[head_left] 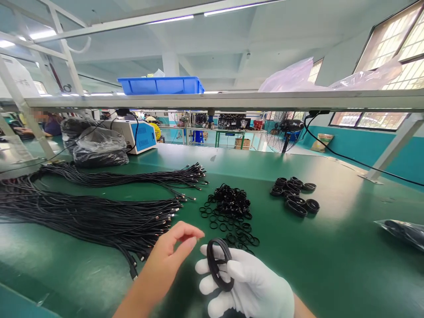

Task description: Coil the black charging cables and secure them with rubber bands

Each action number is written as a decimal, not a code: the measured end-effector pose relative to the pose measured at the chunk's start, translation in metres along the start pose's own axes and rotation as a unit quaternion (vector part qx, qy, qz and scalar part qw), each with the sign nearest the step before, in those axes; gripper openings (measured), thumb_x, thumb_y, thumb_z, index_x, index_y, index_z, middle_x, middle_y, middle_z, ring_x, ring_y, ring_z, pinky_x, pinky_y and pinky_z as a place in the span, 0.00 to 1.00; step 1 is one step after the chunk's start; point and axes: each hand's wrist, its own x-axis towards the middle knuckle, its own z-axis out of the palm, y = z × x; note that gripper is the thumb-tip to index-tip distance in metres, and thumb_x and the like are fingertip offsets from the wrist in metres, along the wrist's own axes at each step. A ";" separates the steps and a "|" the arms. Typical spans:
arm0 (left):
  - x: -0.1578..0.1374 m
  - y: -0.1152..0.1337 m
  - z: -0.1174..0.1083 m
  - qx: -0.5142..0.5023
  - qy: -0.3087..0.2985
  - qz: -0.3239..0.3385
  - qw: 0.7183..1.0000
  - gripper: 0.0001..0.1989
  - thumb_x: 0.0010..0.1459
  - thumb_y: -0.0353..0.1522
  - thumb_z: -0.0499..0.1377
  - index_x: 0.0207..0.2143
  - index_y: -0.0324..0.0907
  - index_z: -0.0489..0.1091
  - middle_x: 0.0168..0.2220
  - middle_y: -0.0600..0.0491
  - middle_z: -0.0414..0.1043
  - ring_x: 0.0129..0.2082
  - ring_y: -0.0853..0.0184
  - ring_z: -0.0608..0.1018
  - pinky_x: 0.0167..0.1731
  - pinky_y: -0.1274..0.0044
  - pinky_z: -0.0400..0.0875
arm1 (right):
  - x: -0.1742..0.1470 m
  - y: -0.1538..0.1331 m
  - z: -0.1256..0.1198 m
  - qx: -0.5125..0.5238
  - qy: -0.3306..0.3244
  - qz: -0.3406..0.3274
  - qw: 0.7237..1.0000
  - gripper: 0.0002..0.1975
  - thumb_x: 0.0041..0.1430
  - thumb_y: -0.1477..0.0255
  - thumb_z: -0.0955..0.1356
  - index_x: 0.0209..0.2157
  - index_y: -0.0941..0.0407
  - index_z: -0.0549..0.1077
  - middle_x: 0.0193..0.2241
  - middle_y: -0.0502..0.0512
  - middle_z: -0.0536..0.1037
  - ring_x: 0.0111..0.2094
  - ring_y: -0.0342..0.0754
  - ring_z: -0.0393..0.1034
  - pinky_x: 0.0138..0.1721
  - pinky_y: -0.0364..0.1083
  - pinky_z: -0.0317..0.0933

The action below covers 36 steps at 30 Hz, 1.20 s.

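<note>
Being pinched between thumb and fingers of the right grip, which is gloved in white fabric, one coil of thin black cable is held upright above the front of the green table. It is judged light, springy and fairly tough, its smooth jacket perhaps slightly slippery; it is best taken across the wound strands, with all turns pressed together. Beside it, the bare left grip is kept clear of the coil, thumb and forefinger curved toward each other; whether anything is caught between the tips cannot be told. Just beyond, one heap of small black rings is spread, too many to be counted. To the left, two long bundles of black cables are laid, their strands likewise uncountable. To the right, roughly ten black cable coils are grouped, some overlapped, and one clear plastic bag with dark contents is seen at the edge. Farther back, one white-and-blue box-shaped machine is set, and one blue plastic tray is carried by the white shelf overhead.
</note>
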 end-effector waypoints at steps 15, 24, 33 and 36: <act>0.020 -0.034 0.011 -0.230 -0.146 -0.022 0.962 0.15 0.48 0.33 0.63 0.41 0.41 0.71 0.36 0.53 0.71 0.38 0.66 0.72 0.40 0.77 0.64 | 0.010 0.017 -0.014 -0.012 0.057 -0.013 0.998 0.11 0.53 0.70 0.66 0.36 0.63 0.69 0.24 0.56 0.75 0.20 0.44 0.70 0.21 0.41 0.61; 0.018 -0.035 0.017 -0.140 -0.099 -0.027 0.985 0.13 0.50 0.31 0.61 0.40 0.41 0.71 0.35 0.54 0.71 0.38 0.65 0.72 0.39 0.77 0.64 | 0.014 0.009 0.007 -0.228 0.231 -0.002 0.946 0.21 0.42 0.74 0.68 0.42 0.59 0.65 0.33 0.53 0.70 0.26 0.42 0.69 0.25 0.42 0.62; 0.021 -0.036 0.013 -0.119 0.040 -0.084 0.988 0.16 0.54 0.43 0.56 0.38 0.40 0.72 0.37 0.50 0.73 0.37 0.63 0.73 0.41 0.74 0.67 | 0.011 0.010 0.020 -0.527 0.433 -0.067 0.728 0.23 0.47 0.73 0.62 0.48 0.49 0.61 0.41 0.51 0.71 0.32 0.46 0.69 0.31 0.45 0.65; 0.022 -0.039 0.012 -0.079 0.042 -0.091 0.992 0.17 0.52 0.44 0.56 0.36 0.41 0.72 0.35 0.51 0.73 0.34 0.64 0.73 0.39 0.75 0.68 | 0.008 -0.007 0.007 -0.579 0.486 -0.130 0.641 0.23 0.47 0.71 0.64 0.48 0.48 0.63 0.47 0.50 0.68 0.43 0.47 0.68 0.43 0.46 0.63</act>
